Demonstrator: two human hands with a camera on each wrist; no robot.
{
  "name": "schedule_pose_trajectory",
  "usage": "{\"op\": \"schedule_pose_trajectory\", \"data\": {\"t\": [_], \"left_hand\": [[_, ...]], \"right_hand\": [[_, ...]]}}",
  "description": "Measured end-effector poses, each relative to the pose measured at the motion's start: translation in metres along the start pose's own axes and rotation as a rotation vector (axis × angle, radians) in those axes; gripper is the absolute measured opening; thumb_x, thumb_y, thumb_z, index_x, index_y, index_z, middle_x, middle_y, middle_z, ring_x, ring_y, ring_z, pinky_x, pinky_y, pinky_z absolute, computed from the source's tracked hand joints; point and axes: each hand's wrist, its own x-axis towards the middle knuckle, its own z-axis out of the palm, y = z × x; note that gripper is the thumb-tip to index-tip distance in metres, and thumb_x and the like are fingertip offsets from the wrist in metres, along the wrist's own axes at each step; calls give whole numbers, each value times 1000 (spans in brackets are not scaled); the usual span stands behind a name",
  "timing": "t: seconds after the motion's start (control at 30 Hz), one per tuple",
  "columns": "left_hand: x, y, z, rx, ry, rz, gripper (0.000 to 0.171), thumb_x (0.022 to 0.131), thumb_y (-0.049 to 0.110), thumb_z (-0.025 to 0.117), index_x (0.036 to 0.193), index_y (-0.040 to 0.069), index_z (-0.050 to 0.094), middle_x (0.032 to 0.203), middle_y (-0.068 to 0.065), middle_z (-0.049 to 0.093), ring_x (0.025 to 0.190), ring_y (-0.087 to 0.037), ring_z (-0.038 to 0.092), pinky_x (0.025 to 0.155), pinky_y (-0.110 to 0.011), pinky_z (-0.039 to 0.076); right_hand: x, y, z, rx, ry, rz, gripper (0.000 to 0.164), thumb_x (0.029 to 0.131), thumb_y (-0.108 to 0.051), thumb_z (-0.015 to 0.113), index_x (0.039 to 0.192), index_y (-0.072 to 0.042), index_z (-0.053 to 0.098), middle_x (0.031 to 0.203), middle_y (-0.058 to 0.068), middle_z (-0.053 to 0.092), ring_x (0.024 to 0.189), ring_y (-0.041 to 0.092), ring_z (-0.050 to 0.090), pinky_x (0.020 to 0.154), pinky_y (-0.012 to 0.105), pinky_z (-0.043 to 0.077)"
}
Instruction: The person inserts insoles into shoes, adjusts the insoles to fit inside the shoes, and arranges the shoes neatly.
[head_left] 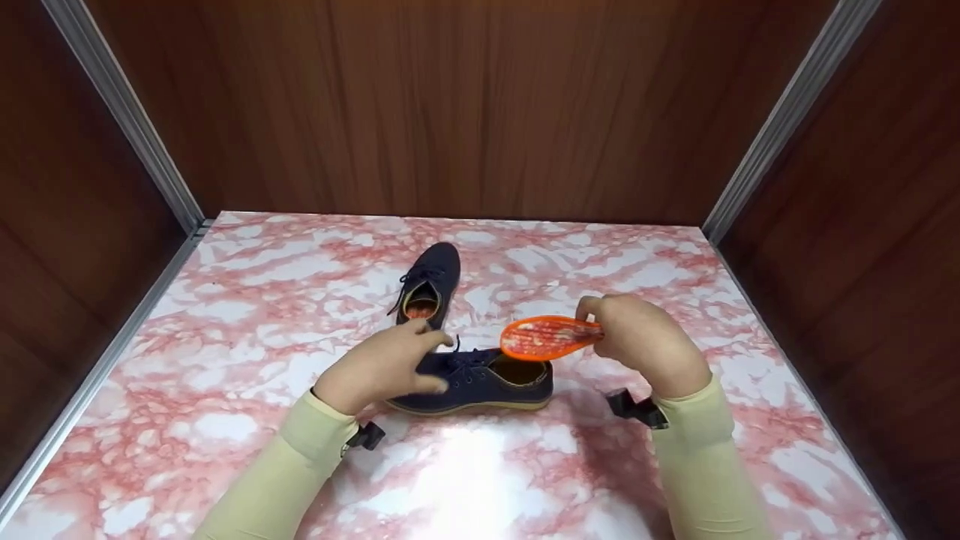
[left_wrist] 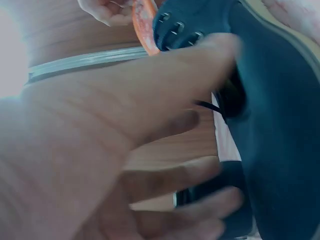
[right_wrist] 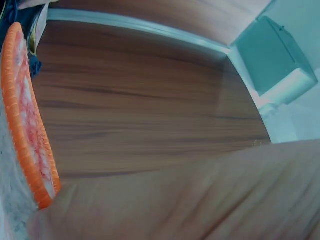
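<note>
My right hand (head_left: 651, 341) pinches one end of an insole (head_left: 546, 337) with a red-and-white face and an orange edge. The insole's wide end hangs over the opening of a dark blue lace-up shoe (head_left: 480, 390), which lies sideways with its toe to the left. In the right wrist view the insole (right_wrist: 25, 115) stands on edge at the left. My left hand (head_left: 382, 366) is at that shoe's toe, thumb and fingers spread apart. Seen from the left wrist, the thumb overlaps the shoe (left_wrist: 280, 115); whether it touches cannot be told.
A second dark blue shoe (head_left: 439, 274) points away behind the first, with something reddish inside. Both stand on a red-and-white marbled table (head_left: 247, 390). Brown wood panels (head_left: 480, 112) with metal edge strips (head_left: 787, 112) enclose the back and sides.
</note>
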Motion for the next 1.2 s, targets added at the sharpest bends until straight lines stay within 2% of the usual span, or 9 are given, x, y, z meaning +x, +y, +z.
{"op": "schedule_pose_trajectory", "data": {"t": [0.07, 0.17, 0.37, 0.57, 0.73, 0.83, 0.9, 1.0, 1.2], "left_hand": [[4, 5, 0, -17, 45, 41, 62, 94, 49, 85, 145, 20, 68, 137, -11, 63, 109, -27, 68, 101, -50, 58], [13, 13, 3, -20, 69, 84, 61, 93, 55, 84, 143, 23, 69, 142, -7, 62, 118, -26, 68, 106, -48, 57], [38, 30, 20, 13, 10, 145, 67, 86, 60, 89, 143, 29, 70, 147, -5, 61, 122, -27, 69, 109, -48, 57], [50, 41, 30, 79, -34, 156, 69, 82, 63, 91, 141, 33, 71, 151, -8, 62, 122, -30, 72, 106, -50, 60], [58, 46, 40, 137, -70, 123, 66, 93, 78, 68, 144, 36, 71, 157, -12, 64, 137, -36, 67, 111, -58, 56], [59, 46, 43, 159, -61, 115, 62, 95, 80, 63, 138, 37, 75, 141, -7, 75, 126, -32, 73, 102, -55, 60], [58, 47, 44, 181, -47, 124, 56, 91, 76, 72, 129, 36, 78, 124, -2, 80, 111, -28, 75, 92, -51, 61], [56, 46, 43, 219, -33, 151, 49, 83, 67, 87, 118, 34, 79, 106, 4, 77, 94, -22, 72, 80, -45, 59], [50, 41, 30, 230, -54, 188, 57, 78, 52, 97, 126, 31, 74, 113, 3, 73, 97, -21, 72, 81, -46, 62]], "right_hand": [[-1, 1, -1, -7, 4, 4, 35, 84, 5, 83, 115, -12, 77, 97, 10, 80, 80, 25, 67, 72, 42, 56], [-2, 3, -2, -15, 13, 5, 35, 84, 5, 83, 114, -12, 78, 97, 10, 80, 79, 26, 68, 72, 43, 57], [-8, 5, -2, -34, 48, 57, 37, 84, 5, 84, 116, -12, 78, 102, 12, 82, 83, 28, 71, 75, 47, 59], [-9, 3, -4, -37, 51, 84, 37, 85, 4, 84, 118, -14, 79, 105, 13, 82, 87, 30, 73, 77, 50, 60], [-6, 3, -6, -42, -4, 89, 39, 85, 4, 83, 120, -15, 79, 108, 11, 82, 87, 28, 71, 75, 47, 59], [-4, 2, -5, -50, -42, 99, 40, 86, 3, 82, 121, -16, 79, 111, 11, 81, 89, 27, 71, 74, 45, 58], [-3, 1, -3, -54, -61, 106, 40, 87, 3, 82, 122, -17, 79, 112, 11, 81, 89, 27, 71, 72, 44, 57], [-3, 0, -1, -57, -86, 118, 41, 87, 3, 81, 122, -18, 79, 113, 11, 81, 89, 26, 70, 70, 42, 56], [0, -2, -2, -56, -91, 131, 41, 88, 2, 81, 123, -19, 79, 116, 10, 81, 90, 26, 70, 70, 41, 56]]}}
